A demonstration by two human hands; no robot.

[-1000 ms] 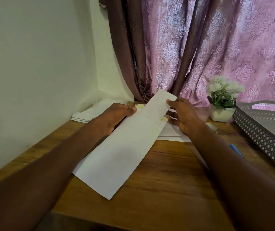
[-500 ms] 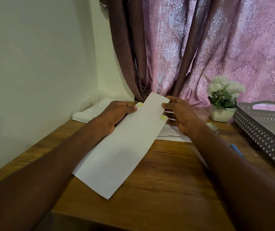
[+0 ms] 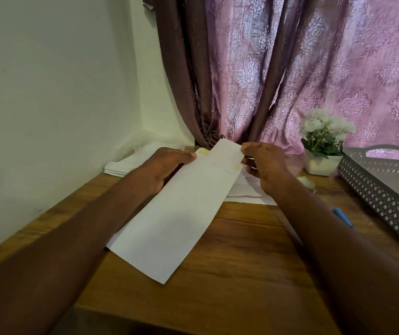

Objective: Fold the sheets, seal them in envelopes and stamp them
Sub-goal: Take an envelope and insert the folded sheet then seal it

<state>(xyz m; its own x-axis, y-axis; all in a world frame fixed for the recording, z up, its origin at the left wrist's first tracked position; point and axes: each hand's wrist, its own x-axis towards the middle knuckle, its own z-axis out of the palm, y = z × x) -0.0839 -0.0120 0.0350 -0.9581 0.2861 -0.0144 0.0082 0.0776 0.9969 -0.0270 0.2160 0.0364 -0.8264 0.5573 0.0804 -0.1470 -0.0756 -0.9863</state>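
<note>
**Folded sheet part-way into a long envelope at the counter's back corner**

Wooden counter (image 3: 242, 250) runs into a corner of pale wall and patterned curtain (image 3: 290, 68). Both forearms cover much of the near surface. A white envelope (image 3: 169, 226) lies slanted across the middle, its far end lifted. A folded sheet (image 3: 226, 151) sticks out of its mouth; how far it reaches inside is hidden. The left hand (image 3: 167, 163) grips the envelope's left edge near the mouth, thumb on top, its fingers hidden underneath. The right hand (image 3: 263, 163) pinches the sheet's right corner. More white paper (image 3: 247, 192) lies half covered under the right hand, and a stack (image 3: 123, 165) sits by the wall. A grey tray (image 3: 382, 197) is cut off at the right; I cannot tell its contents. A blue pen (image 3: 343, 217) shows partly beside it. A flower pot (image 3: 322, 163) stands behind.
</note>
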